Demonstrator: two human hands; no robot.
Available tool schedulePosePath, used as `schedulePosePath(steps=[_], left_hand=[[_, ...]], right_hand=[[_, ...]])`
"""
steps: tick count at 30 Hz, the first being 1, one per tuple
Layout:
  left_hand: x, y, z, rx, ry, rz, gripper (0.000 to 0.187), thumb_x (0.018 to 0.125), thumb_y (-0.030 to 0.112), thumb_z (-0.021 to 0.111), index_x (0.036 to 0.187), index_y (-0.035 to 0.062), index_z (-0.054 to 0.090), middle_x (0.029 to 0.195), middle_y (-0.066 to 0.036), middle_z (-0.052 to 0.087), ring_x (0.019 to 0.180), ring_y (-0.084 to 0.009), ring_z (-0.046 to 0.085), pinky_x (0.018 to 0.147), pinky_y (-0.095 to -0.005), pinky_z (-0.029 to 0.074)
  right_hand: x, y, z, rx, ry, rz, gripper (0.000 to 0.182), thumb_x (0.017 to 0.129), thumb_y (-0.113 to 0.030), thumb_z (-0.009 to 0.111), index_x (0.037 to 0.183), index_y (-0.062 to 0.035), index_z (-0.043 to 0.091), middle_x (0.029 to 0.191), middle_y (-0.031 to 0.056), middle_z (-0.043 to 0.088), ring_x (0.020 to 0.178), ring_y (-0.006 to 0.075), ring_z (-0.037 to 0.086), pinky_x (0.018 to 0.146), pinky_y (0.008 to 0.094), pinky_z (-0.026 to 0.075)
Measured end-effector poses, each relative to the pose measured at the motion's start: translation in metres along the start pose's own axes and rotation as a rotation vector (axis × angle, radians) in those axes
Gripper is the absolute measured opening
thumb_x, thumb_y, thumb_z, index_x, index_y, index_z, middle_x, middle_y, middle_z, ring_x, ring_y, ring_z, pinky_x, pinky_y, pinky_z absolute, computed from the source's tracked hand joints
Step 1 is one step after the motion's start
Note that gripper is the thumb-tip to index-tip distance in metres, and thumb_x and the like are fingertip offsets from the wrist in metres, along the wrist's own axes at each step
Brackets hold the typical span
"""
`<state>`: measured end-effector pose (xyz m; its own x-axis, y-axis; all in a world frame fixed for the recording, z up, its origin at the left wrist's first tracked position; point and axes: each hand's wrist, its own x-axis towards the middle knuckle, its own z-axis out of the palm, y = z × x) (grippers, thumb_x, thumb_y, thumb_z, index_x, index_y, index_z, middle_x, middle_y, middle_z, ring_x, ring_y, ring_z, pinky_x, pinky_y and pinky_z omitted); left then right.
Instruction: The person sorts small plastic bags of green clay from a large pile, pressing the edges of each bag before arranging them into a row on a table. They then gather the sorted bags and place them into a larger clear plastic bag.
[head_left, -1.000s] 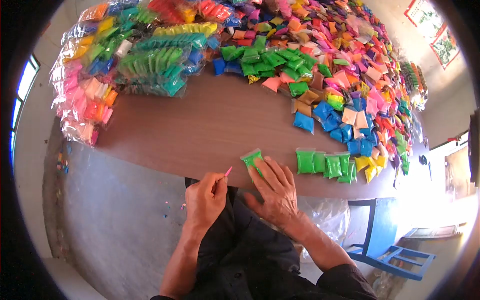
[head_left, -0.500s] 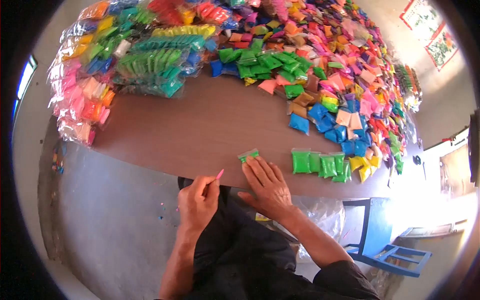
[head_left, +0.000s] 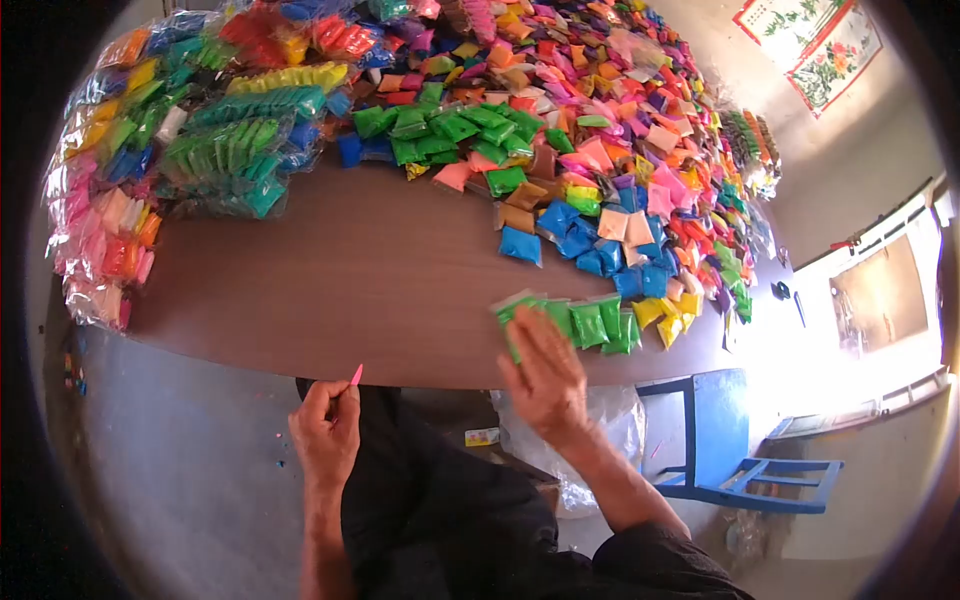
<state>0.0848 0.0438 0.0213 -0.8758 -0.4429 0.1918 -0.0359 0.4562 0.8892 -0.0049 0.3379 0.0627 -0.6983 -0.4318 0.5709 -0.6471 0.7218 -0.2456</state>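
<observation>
Brown wood-grain table [head_left: 350,280], heaped along its far edge with glossy coloured packets [head_left: 600,120], carries a green packet [head_left: 515,312] at its near edge under the flat, spread right hand [head_left: 545,380], while the left hand [head_left: 325,430] pinches a pink stick [head_left: 356,374].

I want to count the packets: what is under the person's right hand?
Under the right hand lies a bright green packet on the brown table, its top edge showing. The rest is covered, so I cannot see whether another lies beneath.
</observation>
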Motion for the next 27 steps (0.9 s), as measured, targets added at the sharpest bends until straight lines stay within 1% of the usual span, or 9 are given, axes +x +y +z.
schedulePosePath(steps=[3,7,8,10,12,15,21,24,27], left_hand=[[0.001,0.002,0.003,-0.011,-0.021,0.008,0.009,0.102,0.007,0.078,0.097,0.0010,0.074,0.065,-0.004,0.057,0.057,-0.0065,0.045,0.052,-0.0293,0.036],[0.000,-0.002,0.010,-0.032,-0.015,-0.027,0.009,0.103,0.008,0.077,0.097,0.0008,0.074,0.065,-0.002,0.058,0.058,-0.0056,0.045,0.053,-0.0286,0.036],[-0.001,-0.001,0.009,-0.039,-0.015,-0.036,0.010,0.103,0.008,0.077,0.097,0.0008,0.074,0.065,-0.001,0.058,0.059,-0.0054,0.045,0.053,-0.0283,0.036],[0.001,-0.010,0.004,0.017,-0.065,0.006,0.014,0.107,0.012,0.074,0.099,0.0015,0.073,0.071,0.003,0.061,0.060,-0.0041,0.052,0.053,-0.0257,0.040],[0.001,-0.011,0.004,-0.021,-0.044,-0.038,0.010,0.105,0.008,0.075,0.099,0.0003,0.073,0.069,0.002,0.059,0.061,-0.0041,0.048,0.054,-0.0261,0.037],[0.003,-0.011,0.001,-0.042,-0.044,-0.035,0.008,0.105,0.006,0.073,0.101,-0.0012,0.072,0.068,0.002,0.058,0.060,-0.0038,0.046,0.054,-0.0258,0.036],[0.006,-0.007,0.002,-0.033,-0.043,-0.053,0.009,0.107,0.007,0.072,0.101,-0.0001,0.072,0.068,0.001,0.060,0.058,-0.0047,0.051,0.053,-0.0267,0.037],[0.006,-0.006,0.003,0.023,-0.042,-0.034,0.011,0.108,0.011,0.072,0.102,0.0012,0.072,0.069,0.001,0.061,0.058,-0.0050,0.052,0.053,-0.0275,0.038],[0.004,-0.008,0.000,0.039,-0.049,-0.041,0.014,0.109,0.017,0.071,0.105,0.0034,0.074,0.072,0.002,0.060,0.061,-0.0057,0.052,0.054,-0.0283,0.040]], right_hand=[[0.006,0.019,-0.021,-0.086,0.020,0.144,0.051,0.094,-0.007,0.081,0.142,0.0065,0.069,0.157,0.0214,0.059,0.148,0.0401,0.056,0.121,0.0488,0.050],[-0.007,0.032,-0.014,-0.144,-0.084,0.198,0.059,0.094,-0.016,0.084,0.146,0.0046,0.066,0.159,0.0236,0.056,0.150,0.0430,0.053,0.122,0.0508,0.047],[-0.017,0.040,-0.006,-0.169,-0.151,0.228,0.069,0.095,-0.030,0.084,0.152,0.0025,0.062,0.162,0.0235,0.053,0.152,0.0428,0.050,0.125,0.0545,0.041],[-0.015,0.032,-0.009,-0.242,-0.192,0.212,0.073,0.097,-0.035,0.081,0.155,0.0036,0.058,0.163,0.0245,0.052,0.154,0.0445,0.048,0.126,0.0581,0.038],[-0.015,0.028,-0.008,-0.273,-0.210,0.211,0.080,0.100,-0.045,0.076,0.160,0.0015,0.052,0.166,0.0248,0.049,0.156,0.0446,0.045,0.128,0.0627,0.031],[-0.013,0.016,-0.018,-0.227,-0.169,0.250,0.077,0.097,-0.039,0.079,0.158,0.0002,0.055,0.165,0.0257,0.051,0.155,0.0449,0.046,0.127,0.0611,0.034],[-0.050,-0.034,-0.016,0.070,-0.127,0.178,0.055,0.093,-0.021,0.082,0.143,-0.0022,0.070,0.154,0.0179,0.064,0.145,0.0388,0.060,0.119,0.0541,0.048],[-0.069,-0.047,-0.007,0.164,-0.083,0.226,0.043,0.088,-0.012,0.083,0.129,0.0002,0.076,0.145,0.0187,0.070,0.137,0.0403,0.066,0.114,0.0533,0.052],[-0.085,-0.035,-0.012,0.093,-0.068,0.359,0.039,0.091,-0.013,0.082,0.129,-0.0038,0.077,0.142,0.0149,0.071,0.139,0.0369,0.065,0.116,0.0518,0.051]])
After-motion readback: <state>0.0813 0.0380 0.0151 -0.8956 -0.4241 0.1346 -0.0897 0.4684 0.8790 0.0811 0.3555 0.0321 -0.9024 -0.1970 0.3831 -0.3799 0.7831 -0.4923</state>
